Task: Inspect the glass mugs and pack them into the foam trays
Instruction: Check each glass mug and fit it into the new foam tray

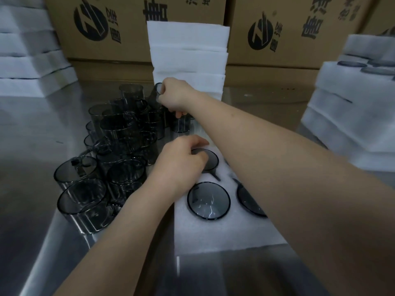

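Steel tabletop [32,146] bears a foam tray [213,231]; left hand [181,159] curls over a seated mug [211,160], right hand [177,97] pinches a tilted mug [154,96].

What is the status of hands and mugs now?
Right hand grips loose mug. Left hand holds tray mug in foam tray. Mug cluster crowds left side.

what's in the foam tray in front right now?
Three mugs sit in the tray: one under the left hand, one nearer, one partly hidden by the right forearm. Anything else under that arm cannot be seen.
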Demonstrator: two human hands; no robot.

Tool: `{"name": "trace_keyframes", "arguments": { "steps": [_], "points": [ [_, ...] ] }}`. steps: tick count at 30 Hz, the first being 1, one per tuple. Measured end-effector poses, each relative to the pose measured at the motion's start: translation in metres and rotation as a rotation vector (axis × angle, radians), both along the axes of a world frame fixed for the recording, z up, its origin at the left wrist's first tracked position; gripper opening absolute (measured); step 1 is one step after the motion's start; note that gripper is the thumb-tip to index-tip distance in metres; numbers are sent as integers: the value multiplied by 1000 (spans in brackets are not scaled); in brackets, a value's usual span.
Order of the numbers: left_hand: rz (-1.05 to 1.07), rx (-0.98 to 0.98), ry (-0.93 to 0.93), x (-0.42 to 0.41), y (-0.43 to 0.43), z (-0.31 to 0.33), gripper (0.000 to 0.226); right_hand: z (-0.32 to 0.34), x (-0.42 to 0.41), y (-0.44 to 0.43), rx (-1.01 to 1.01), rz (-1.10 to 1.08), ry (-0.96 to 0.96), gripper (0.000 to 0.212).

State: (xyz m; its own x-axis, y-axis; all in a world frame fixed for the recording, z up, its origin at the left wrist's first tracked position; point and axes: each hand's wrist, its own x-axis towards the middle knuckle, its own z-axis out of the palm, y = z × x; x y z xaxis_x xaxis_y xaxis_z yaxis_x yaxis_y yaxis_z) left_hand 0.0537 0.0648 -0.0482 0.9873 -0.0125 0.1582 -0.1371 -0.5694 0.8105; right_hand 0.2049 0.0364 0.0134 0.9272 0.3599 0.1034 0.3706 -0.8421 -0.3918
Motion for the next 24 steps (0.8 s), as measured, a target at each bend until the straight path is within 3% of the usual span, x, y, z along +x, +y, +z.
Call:
{"name": "trace_keyframes", "arguments": {
  "steps": [7,15,21,24],
  "points": [
    [8,-18,-20,0,0,1,30,-20,5,-1,151,-152,-89,22],
    [30,-1,-12,0,0,-1,40,9,-7,-36,300,-136,-198,19],
    [31,-79,-84,2,2,-7,72,24,-71,-99,428,14,-92,4],
    [4,-128,-188,-1,2,-5,78,10,-104,-124,495,82,-68,14]
  ]
}}
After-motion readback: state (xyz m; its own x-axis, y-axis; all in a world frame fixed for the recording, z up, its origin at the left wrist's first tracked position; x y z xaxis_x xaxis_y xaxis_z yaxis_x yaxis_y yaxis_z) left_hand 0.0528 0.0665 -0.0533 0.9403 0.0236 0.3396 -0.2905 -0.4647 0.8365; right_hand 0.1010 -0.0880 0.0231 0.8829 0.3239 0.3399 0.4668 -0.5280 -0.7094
